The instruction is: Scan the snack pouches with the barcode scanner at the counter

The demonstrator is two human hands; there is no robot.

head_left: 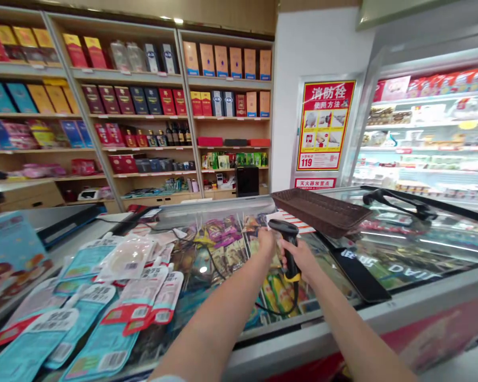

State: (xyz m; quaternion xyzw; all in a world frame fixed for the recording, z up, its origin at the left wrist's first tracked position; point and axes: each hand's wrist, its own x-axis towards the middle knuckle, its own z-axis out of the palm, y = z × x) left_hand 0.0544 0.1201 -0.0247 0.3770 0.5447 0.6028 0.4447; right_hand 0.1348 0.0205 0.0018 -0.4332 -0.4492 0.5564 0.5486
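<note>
My right hand (pixel 297 255) is wrapped round the grip of a black and yellow barcode scanner (pixel 283 228), held upright above the chest freezer's glass top. Its cable hangs from the base of the grip and loops over the glass. Close beside the scanner head, my left hand (pixel 266 243) is closed, its fingertips mostly hidden. A white edge shows just above it, but what the hand holds cannot be made out. Behind the scanner lies a white sheet with orange stripes (pixel 300 222). Teal, white and red pouches (pixel 97 302) are piled to the left, with a clear-wrapped round packet (pixel 129 257) on top.
A brown woven basket (pixel 322 209) rests on the freezer (pixel 414 313), right of the hands. Farther right lies a black handle-like object (pixel 398 201). A blue box (pixel 14 260) stands at far left. Stocked shelves (pixel 143 116) line the back wall; a lit refrigerator (pixel 430 124) is at right.
</note>
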